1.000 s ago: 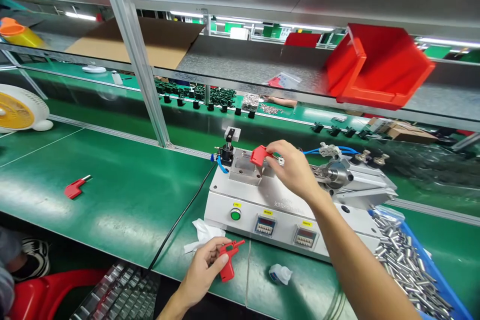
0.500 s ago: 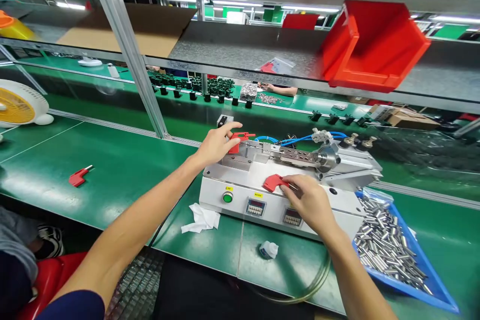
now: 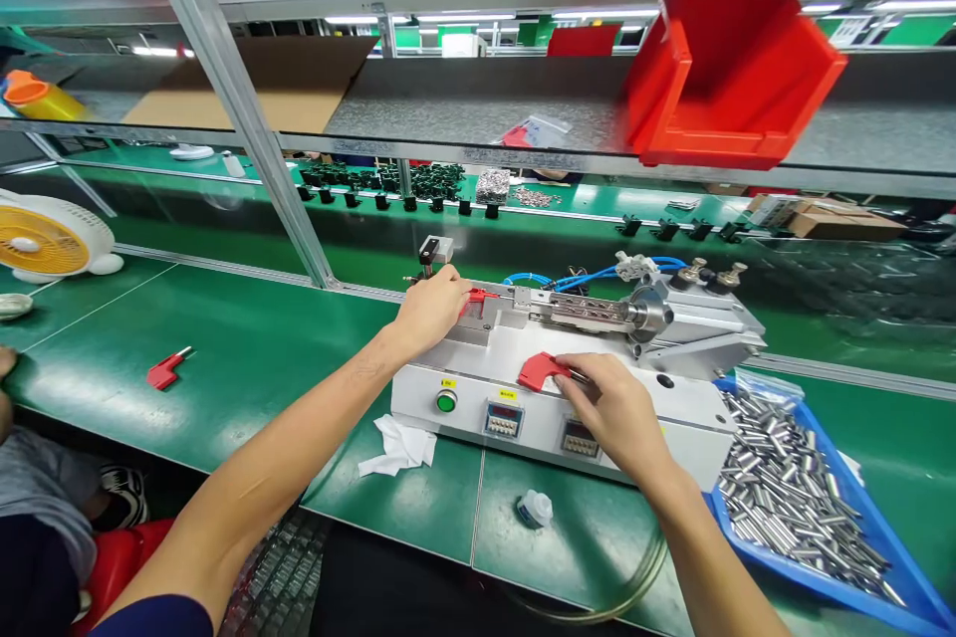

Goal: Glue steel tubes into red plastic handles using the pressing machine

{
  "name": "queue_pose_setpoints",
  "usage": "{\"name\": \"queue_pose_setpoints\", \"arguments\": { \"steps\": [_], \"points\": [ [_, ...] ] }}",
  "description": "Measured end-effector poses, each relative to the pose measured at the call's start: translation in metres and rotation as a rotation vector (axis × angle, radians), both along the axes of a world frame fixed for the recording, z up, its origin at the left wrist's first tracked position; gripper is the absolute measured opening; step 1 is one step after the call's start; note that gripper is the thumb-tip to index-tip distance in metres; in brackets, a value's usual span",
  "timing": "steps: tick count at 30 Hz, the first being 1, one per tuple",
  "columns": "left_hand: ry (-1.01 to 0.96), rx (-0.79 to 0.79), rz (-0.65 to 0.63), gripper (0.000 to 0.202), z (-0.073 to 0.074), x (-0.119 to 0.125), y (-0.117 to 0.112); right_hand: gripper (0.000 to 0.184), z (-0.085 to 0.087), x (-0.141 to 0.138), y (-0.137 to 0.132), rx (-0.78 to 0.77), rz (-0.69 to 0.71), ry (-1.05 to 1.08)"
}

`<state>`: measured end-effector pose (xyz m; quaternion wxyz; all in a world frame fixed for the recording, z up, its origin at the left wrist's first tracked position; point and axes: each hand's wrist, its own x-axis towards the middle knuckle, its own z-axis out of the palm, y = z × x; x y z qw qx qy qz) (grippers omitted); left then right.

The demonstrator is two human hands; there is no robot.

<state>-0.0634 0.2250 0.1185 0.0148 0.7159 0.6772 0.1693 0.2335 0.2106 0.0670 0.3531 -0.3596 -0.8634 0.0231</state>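
Observation:
My left hand (image 3: 433, 307) is closed on a red plastic part (image 3: 475, 298) and presses it into the fixture on top of the white press machine (image 3: 672, 408). My right hand (image 3: 613, 408) rests on the machine's sloping front and pinches another red part (image 3: 539, 371) with a metal pin at its end. A pneumatic cylinder (image 3: 649, 311) with blue hoses lies along the machine's top, pointing at the fixture.
A blue tray (image 3: 881, 587) of several metal pins sits at the right. A white cloth (image 3: 399, 445) and a small white bottle (image 3: 535, 509) lie in front of the machine. A loose red part (image 3: 165, 370) lies at left, near a fan (image 3: 45, 241). A red bin (image 3: 728, 80) stands on the shelf above.
My left hand has pushed the red part lower into the fixture. My right hand with the other red part has hardly moved on the machine's front. The camera tilted slightly.

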Motion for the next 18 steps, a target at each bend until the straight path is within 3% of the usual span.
{"name": "queue_pose_setpoints", "arguments": {
  "steps": [6, 9, 13, 16, 18],
  "points": [
    [0.035, 0.027, 0.012, 0.036, 0.002, -0.002, -0.004, 0.028, 0.001, -0.002, 0.000, 0.040, -0.014, 0.011],
    [0.023, 0.116, -0.072, 0.028, -0.005, -0.009, -0.027, 0.027, 0.007, 0.010, -0.020, 0.112, -0.077, 0.057],
    [-0.065, 0.495, -0.269, 0.022, -0.049, -0.020, -0.087, 0.014, 0.002, 0.046, -0.059, 0.137, -0.267, 0.145],
    [-0.117, 0.421, -0.428, 0.021, -0.089, -0.027, -0.122, 0.015, -0.012, 0.070, -0.080, -0.031, -0.326, 0.088],
    [-0.135, 0.356, -0.449, 0.023, -0.104, -0.028, -0.132, 0.020, -0.020, 0.079, -0.085, -0.158, -0.334, 0.054]
  ]
}}
